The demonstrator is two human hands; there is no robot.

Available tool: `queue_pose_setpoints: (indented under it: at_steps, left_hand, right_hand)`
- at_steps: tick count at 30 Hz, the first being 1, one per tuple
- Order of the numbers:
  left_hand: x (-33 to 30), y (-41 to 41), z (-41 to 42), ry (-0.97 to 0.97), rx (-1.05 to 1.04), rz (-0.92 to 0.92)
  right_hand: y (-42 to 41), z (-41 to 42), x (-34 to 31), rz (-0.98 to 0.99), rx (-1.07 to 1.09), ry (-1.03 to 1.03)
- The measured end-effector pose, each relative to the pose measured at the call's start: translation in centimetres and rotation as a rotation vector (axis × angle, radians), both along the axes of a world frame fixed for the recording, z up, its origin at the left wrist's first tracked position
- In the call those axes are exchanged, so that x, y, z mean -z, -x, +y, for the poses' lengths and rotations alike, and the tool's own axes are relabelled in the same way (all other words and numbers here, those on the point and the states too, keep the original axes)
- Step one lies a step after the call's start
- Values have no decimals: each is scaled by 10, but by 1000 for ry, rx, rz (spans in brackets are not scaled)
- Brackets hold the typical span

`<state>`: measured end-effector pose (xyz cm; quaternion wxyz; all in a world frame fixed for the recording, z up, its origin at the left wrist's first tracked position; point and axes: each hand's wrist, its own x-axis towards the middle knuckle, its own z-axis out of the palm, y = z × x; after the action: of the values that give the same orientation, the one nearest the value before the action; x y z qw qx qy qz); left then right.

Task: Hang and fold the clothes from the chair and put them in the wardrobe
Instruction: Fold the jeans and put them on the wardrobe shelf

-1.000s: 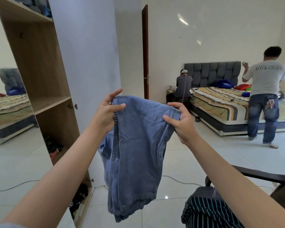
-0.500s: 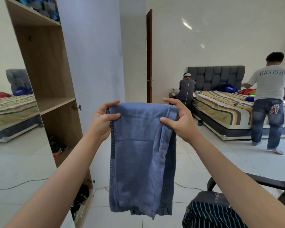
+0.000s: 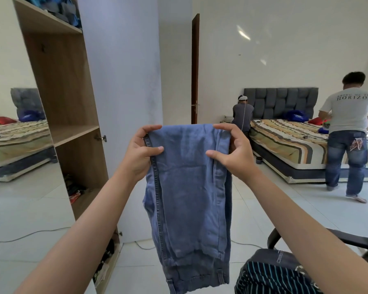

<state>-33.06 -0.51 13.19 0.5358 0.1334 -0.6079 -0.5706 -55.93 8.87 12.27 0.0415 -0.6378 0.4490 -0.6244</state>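
Blue jeans (image 3: 189, 187) folded lengthwise, hanging, faded, creased.

Bright, even daylight throughout; soft glare patches on wall (image 3: 243, 35) up and right of the grip, sheen on floor tiles (image 3: 200, 262) below. Wide-angle bowing at edges; focus crisp, shadows faint.

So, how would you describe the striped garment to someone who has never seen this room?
Find the black chair at the lower right, below the right forearm. On its seat lies the striped garment, dark with thin white and teal stripes. The blue jeans beside it are plain and held up by both hands.
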Motion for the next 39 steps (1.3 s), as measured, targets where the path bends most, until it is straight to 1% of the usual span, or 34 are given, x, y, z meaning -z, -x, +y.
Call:
queue_pose_setpoints:
  at_steps: [2, 5, 9, 10, 13, 15, 17, 18, 22, 24, 27, 30, 32, 36, 39]
  left_hand:
    - [-7, 2, 3, 44, -94, -22]
    - [-13, 5, 5, 106, -225, -21]
    - [-14, 7, 4, 135, -289, -31]
    - [-14, 7, 4, 138, -294, -32]
    - [-14, 8, 6, 141, -288, -32]
    - [-15, 7, 8, 129, -264, -17]
    - [-17, 4, 7, 112, -241, -1]
    - [-17, 3, 7, 98, -230, 6]
    - [-17, -3, 7, 74, -208, 16]
    - [-18, -9, 6, 76, -217, 13]
    - [-21, -20, 7, 97, -224, -26]
    - [-20, -25, 6, 137, -311, -126]
    - [-17, -27, 6, 144, -350, -161]
    - [-11, -29, 8, 106, -380, -157]
    - [-9, -30, 11, 52, -346, -102]
  right_hand:
    - [2, 2, -3, 31, 43, 12]
    - [2, 5, -6, 11, 83, 38]
    - [0, 4, -2, 23, 166, 82]
    - [1, 4, 0, 51, 227, 99]
    - [4, 0, 13, 172, 524, 172]
    - [1, -2, 22, 165, 630, 201]
    - [-4, 0, 23, 110, 613, 194]
    - [-6, 1, 22, 83, 566, 179]
    - [-9, 5, 10, -52, 195, 204]
    - [-13, 6, 5, -119, 132, 234]
    - [-20, 5, 2, -145, 135, 303]
    - [-27, 5, -1, -172, 152, 337]
    - [-31, 4, -3, -181, 157, 349]
    - [-36, 3, -6, -185, 193, 386]
    - [-34, 3, -11, -215, 223, 400]
